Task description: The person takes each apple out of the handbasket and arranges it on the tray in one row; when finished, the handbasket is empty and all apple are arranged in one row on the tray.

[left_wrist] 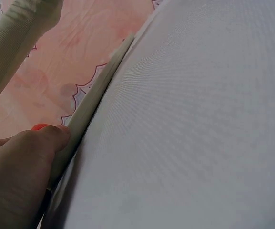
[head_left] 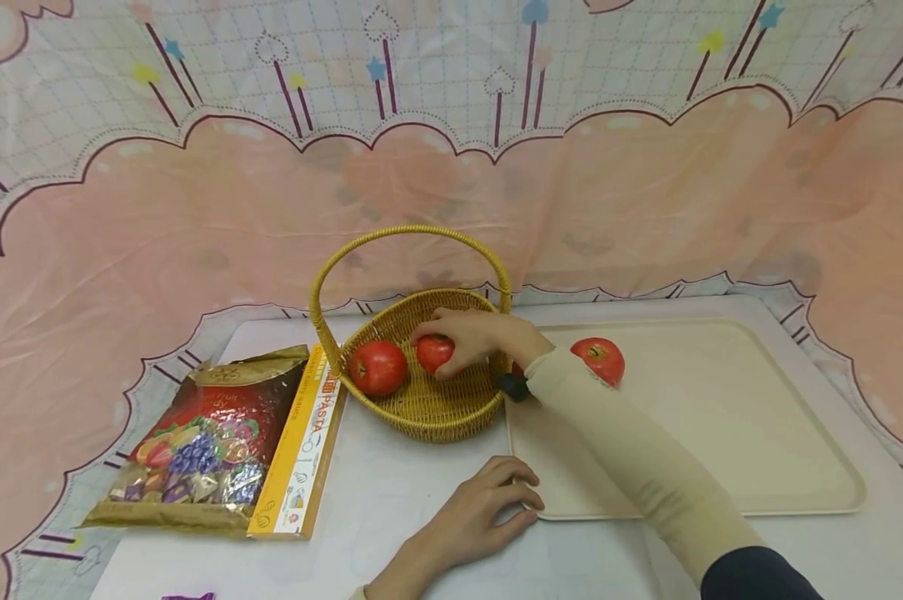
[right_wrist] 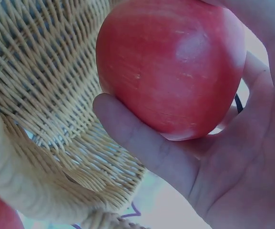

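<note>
Inside the yellow wicker basket [head_left: 440, 429], my right hand [head_left: 470, 337] holds a red apple [head_left: 432, 357], its fingers over the top. The right wrist view shows the thumb and palm wrapped about this apple [right_wrist: 170, 71], close to the woven basket wall [right_wrist: 46, 62]. A second apple [head_left: 377, 367] lies in the basket's left side. On the beige tray [head_left: 736, 417] sits another apple [head_left: 600, 360], partly covered by my right sleeve; a further bit of red shows behind the wrist. My left hand [head_left: 481, 512] rests at the tray's front left corner, fingers loosely bent and holding nothing.
Left of the basket lie a shiny candy bag [head_left: 197, 442] and an orange and white pasta box [head_left: 297, 450]. The basket's tall handle [head_left: 414, 229] arches above it. A purple wrapper [head_left: 189, 597] shows at the bottom edge. A patterned curtain hangs behind the white table.
</note>
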A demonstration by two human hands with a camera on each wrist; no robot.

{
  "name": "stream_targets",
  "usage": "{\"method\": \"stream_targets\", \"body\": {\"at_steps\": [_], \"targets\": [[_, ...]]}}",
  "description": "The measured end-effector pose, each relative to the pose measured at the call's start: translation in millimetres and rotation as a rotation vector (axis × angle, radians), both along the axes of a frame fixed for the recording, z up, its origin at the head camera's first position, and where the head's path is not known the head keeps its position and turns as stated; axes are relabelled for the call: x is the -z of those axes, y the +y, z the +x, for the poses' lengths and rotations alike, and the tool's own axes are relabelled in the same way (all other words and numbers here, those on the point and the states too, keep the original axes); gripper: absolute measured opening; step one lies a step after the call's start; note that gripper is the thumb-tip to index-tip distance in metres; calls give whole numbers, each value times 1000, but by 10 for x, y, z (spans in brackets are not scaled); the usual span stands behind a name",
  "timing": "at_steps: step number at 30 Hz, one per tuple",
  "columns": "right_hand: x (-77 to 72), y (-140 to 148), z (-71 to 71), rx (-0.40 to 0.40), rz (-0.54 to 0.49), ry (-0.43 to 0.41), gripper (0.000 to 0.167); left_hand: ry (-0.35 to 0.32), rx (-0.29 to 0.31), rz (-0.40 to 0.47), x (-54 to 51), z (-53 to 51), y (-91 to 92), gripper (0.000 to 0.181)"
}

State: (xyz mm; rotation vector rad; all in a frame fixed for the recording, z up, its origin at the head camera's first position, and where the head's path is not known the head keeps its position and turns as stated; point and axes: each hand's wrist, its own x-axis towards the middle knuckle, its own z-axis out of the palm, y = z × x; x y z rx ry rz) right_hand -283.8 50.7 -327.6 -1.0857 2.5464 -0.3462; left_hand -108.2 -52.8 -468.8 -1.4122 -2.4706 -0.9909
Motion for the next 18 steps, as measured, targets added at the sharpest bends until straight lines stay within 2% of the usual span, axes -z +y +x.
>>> {"method": "stream_targets", "body": {"at_steps": [18], "targets": [[-87,115,270,-34,-82,110,60,-7,1,2,19,0,-4,9]]}}
